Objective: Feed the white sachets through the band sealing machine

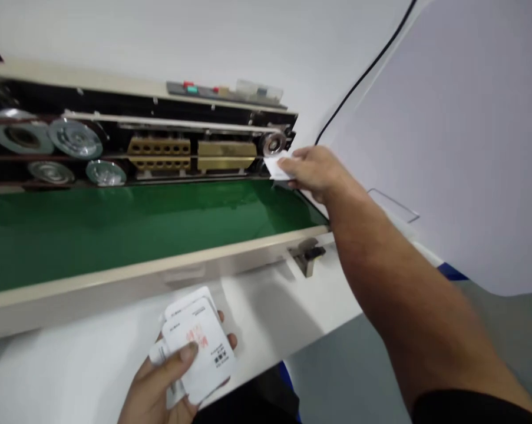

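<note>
My left hand is low in the view, fingers wrapped round a small stack of white pouches with red and black print. My right hand reaches far forward and pinches a single white pouch at the right end of the sealing machine, beside a small metal roller. The pouch's edge sits at the slot above the green conveyor belt. Brass-coloured blocks line the slot to the left.
The machine's cream front rail runs across the view with a metal latch at its right end. Silver pulleys sit at the left. A black cable runs up the white wall. A control strip tops the machine.
</note>
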Available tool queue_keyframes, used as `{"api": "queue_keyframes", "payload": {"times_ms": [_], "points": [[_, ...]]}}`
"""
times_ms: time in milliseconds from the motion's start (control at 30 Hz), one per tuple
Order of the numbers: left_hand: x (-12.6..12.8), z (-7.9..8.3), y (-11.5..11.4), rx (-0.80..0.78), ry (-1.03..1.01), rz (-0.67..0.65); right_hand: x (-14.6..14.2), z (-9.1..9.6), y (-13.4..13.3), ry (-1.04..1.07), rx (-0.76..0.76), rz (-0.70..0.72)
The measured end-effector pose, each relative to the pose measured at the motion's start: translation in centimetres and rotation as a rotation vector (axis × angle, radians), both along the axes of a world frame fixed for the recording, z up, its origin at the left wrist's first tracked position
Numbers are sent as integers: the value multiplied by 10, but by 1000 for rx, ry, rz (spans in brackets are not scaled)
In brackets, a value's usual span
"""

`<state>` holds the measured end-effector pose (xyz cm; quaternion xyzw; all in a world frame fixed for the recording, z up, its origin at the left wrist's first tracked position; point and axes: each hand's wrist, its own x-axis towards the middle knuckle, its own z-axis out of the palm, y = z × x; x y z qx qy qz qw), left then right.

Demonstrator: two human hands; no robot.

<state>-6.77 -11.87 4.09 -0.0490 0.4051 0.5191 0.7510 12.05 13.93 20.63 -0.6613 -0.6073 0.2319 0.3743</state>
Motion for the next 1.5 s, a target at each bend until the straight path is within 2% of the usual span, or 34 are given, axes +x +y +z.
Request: {"api": "queue_keyframes", "payload": {"times_ms": [67,100,133,167,200,233,300,333,367,433,500,600,733,800,933,1033,1167,1333,1500], "points": [[0,4,1,2,-20,45,-4,-6,-25,-135,275,-20],[0,6,2,16,-39,55,-7,-11,-44,-243,503,2],[0,6,3,30,-58,57,-10,-20,-68,-314,757,90],[0,7,3,59,-79,61,-14,-31,-93,-309,812,205],[0,6,4,103,-103,63,-18,-44,-119,-294,782,285],[0,6,5,150,-129,62,-23,-60,-143,-286,725,449],[1,4,6,218,-172,64,-31,-96,-181,-260,476,725],[2,4,7,229,-188,70,-35,-113,-194,-222,369,791],[2,4,7,227,-200,82,-38,-129,-202,-182,274,812],[2,6,8,192,-205,113,-40,-153,-209,-81,119,763],[2,9,8,144,-196,141,-37,-164,-209,3,11,661],[3,14,9,76,-169,164,-27,-165,-208,119,-85,575],[4,15,11,11,-81,116,-16,-153,-207,259,-128,573],[5,13,11,9,-48,88,-12,-148,-204,322,-187,620],[6,13,9,29,-28,93,-5,-139,-192,436,-442,774],[6,13,9,49,12,75,-2,-136,-184,494,-550,794],[7,12,8,48,72,38,-2,-137,-182,580,-549,752],[7,14,9,68,95,26,1,-146,-182,819,-448,641],[7,12,8,41,118,35,9,-149,-181,854,-331,537]]}}
